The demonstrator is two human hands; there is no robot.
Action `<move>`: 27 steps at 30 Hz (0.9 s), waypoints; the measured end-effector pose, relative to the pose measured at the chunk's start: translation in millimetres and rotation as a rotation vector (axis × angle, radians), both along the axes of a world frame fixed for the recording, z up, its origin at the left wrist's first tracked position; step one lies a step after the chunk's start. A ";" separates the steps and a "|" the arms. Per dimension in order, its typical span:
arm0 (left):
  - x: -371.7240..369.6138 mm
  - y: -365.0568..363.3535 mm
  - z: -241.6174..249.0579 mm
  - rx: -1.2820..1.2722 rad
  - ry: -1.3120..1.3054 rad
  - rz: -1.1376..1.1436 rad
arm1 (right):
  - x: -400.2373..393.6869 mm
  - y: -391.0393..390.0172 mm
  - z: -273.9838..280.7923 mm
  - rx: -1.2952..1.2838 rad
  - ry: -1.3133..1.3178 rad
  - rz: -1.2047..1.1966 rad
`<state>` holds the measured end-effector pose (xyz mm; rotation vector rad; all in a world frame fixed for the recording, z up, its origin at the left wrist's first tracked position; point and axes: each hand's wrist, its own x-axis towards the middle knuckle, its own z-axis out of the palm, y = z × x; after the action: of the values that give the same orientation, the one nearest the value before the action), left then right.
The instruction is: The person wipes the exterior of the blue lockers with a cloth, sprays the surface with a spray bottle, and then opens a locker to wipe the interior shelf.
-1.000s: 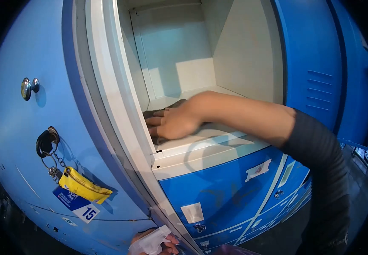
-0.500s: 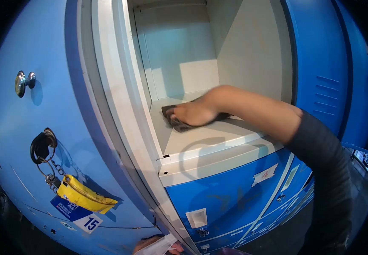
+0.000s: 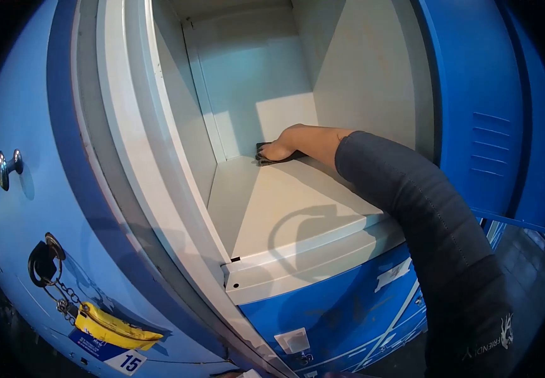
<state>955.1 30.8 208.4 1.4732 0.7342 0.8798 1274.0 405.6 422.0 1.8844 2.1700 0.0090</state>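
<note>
My right hand (image 3: 276, 150) is deep inside an open locker compartment, its fingers closed over a dark cloth (image 3: 265, 155). The cloth is pressed on the pale compartment floor (image 3: 278, 208), near the back wall. A dark sleeve covers most of my right arm. Only a sliver of my left hand (image 3: 223, 375) shows at the bottom edge, beside a bit of something white (image 3: 249, 374). Its fingers are out of sight.
On the left, the blue locker door (image 3: 27, 208) stands open, with a round knob (image 3: 8, 169), a key chain with a yellow tag (image 3: 115, 329) and a number 15 label (image 3: 129, 363). Below the compartment is another blue locker door (image 3: 329, 309). A vented blue door (image 3: 483, 138) lies right.
My right hand has pushed the cloth farther back along the compartment floor. The view has shifted, and my left hand has nearly dropped out of the bottom of it.
</note>
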 end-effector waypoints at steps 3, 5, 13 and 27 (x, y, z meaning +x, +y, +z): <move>0.4 -2.4 -0.1 -0.011 -0.011 -0.007 | -1.3 -10.7 -1.1 0.014 0.025 -0.043; 0.7 -5.2 0.2 -0.022 -0.020 -0.013 | -8.6 -26.5 1.4 -0.008 0.002 -0.048; 3.1 -12.4 4.1 -0.030 -0.042 -0.060 | -26.7 -173.0 16.3 -0.057 0.005 0.059; 2.4 -8.9 -7.8 0.054 -0.184 -0.142 | -2.4 -296.0 23.8 -0.095 -0.060 0.088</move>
<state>957.5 21.8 200.6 1.4504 0.4679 0.9179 1271.6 109.6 445.8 1.7151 2.1716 -0.0194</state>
